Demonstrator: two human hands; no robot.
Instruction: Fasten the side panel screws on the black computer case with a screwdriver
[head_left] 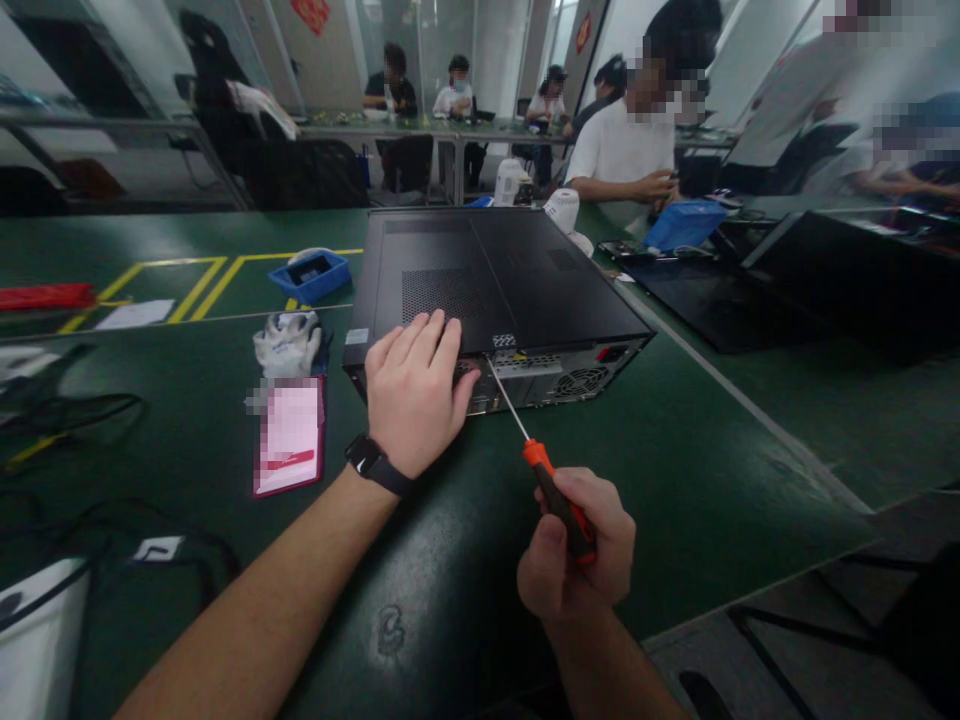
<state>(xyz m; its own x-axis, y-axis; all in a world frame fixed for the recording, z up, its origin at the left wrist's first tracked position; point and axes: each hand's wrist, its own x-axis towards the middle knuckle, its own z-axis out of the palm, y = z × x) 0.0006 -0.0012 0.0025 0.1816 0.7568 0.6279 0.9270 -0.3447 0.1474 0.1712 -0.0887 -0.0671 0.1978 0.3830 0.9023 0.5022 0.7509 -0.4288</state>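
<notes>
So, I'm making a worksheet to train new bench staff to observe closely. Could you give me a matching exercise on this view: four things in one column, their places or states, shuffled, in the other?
Things
1. Screwdriver
2. Watch
3. Left hand
4. Small blue bin

Places or states
A. Resting on the black computer case
B. On the green table, left of the case
C. Gripped in the right hand
D. Strapped on a wrist

Right pairs
1-C
2-D
3-A
4-B
</notes>
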